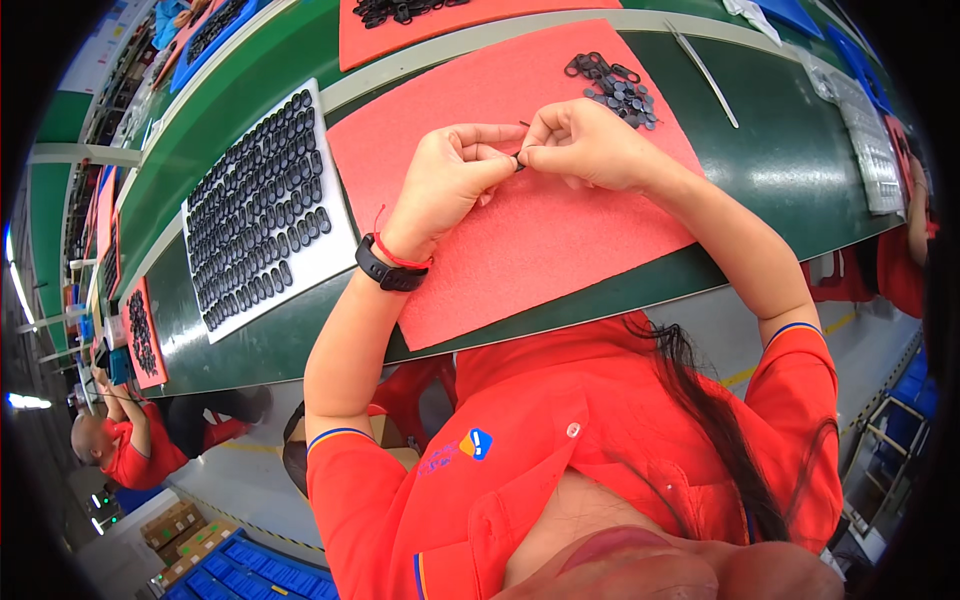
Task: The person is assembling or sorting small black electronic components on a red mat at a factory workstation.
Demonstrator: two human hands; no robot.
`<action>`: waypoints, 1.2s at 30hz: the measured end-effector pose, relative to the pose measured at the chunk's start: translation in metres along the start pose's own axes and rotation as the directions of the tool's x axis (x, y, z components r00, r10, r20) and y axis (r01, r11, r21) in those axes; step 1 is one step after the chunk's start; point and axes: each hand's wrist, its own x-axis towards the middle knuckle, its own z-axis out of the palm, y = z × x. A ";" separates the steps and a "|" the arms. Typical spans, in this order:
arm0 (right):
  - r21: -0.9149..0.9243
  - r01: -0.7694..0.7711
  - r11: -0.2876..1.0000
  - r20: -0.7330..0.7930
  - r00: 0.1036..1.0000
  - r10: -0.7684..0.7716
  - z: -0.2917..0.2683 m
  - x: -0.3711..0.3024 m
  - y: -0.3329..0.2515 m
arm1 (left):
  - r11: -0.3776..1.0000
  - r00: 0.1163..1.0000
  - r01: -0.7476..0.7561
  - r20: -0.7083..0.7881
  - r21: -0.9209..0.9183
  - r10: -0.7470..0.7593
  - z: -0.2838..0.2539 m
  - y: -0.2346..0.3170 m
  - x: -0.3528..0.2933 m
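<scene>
Over the pink foam mat, my two hands meet with fingertips pinched together. My left hand and my right hand both grip a small black part, mostly covered by the fingers, so its exact kind is hard to make out. Beyond my right hand, at the mat's far right, lies a loose pile of dark oval rings and small grey discs. Left of the mat, a white tray carries rows of black oval parts.
Metal tweezers lie on the green bench right of the mat. A clear plastic tray stands farther right. Another pink mat with black parts sits at the far side. A co-worker in red is at the left; another person's arm shows at the right.
</scene>
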 end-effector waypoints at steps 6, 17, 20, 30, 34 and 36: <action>0.109 -0.031 0.994 0.020 0.999 0.029 -0.006 0.003 0.004 | 0.991 1.000 -0.016 0.000 -0.133 0.016 0.001 -0.002 0.001; 0.023 0.010 1.000 0.024 1.000 -0.011 0.002 0.003 0.003 | 0.998 0.998 0.019 -0.051 -0.058 -0.022 0.001 0.001 -0.007; -0.070 0.017 0.997 -0.039 0.999 -0.020 -0.001 0.000 0.012 | 0.999 0.997 -0.044 -0.063 0.005 0.044 0.009 -0.003 0.000; 0.102 0.056 0.993 -0.183 0.982 -0.037 0.013 -0.003 0.002 | 0.977 0.974 -0.141 -0.198 -0.163 0.108 0.008 -0.008 -0.002; 0.205 0.152 0.967 -0.221 0.970 -0.105 0.014 -0.006 0.006 | 0.963 0.952 -0.230 -0.237 -0.138 0.193 0.007 -0.005 -0.007; 0.200 0.169 0.965 -0.184 0.974 -0.132 0.017 -0.008 0.005 | 0.944 0.916 -0.327 -0.259 -0.040 0.306 0.004 -0.001 -0.011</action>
